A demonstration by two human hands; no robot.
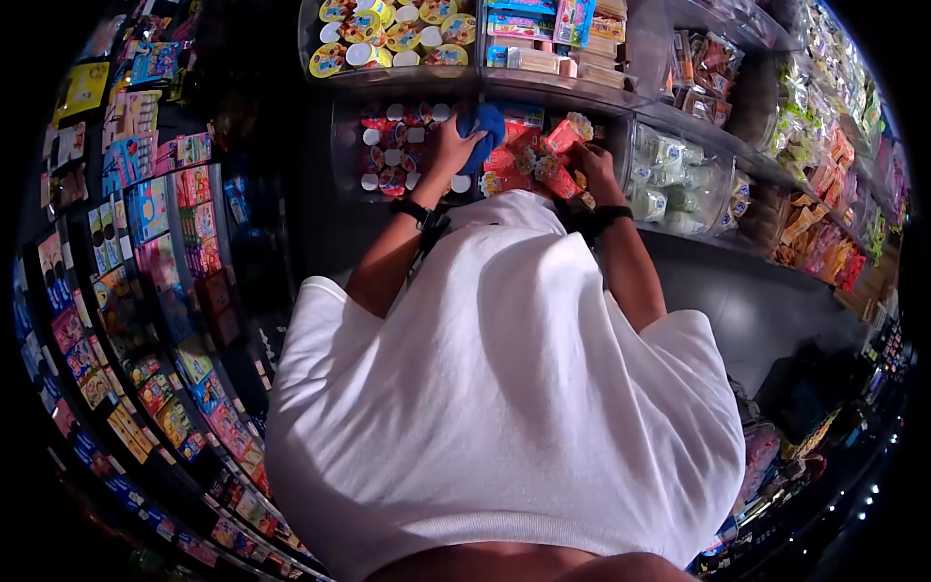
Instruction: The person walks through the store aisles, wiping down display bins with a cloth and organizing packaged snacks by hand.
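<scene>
My left hand (453,150) is closed around a bunched blue cloth (488,128), over the boundary between two clear bin compartments. Below it on the left, small red cups with white lids (393,155) fill one compartment. My right hand (596,167) reaches into the neighbouring compartment, its fingers curled at a red packet (561,137) with a pale patterned end. More red packets (555,177) of the same kind lie beneath and beside that hand. The fingertips of my right hand are partly hidden among them.
Yellow-lidded cups (402,37) fill an upper bin, beside boxed and blue packs (524,24). To the right are bins of clear-wrapped white items (669,170) and bagged snacks (815,228). Shelves of colourful packages (150,209) line the left side. Dark floor (747,310) shows at right.
</scene>
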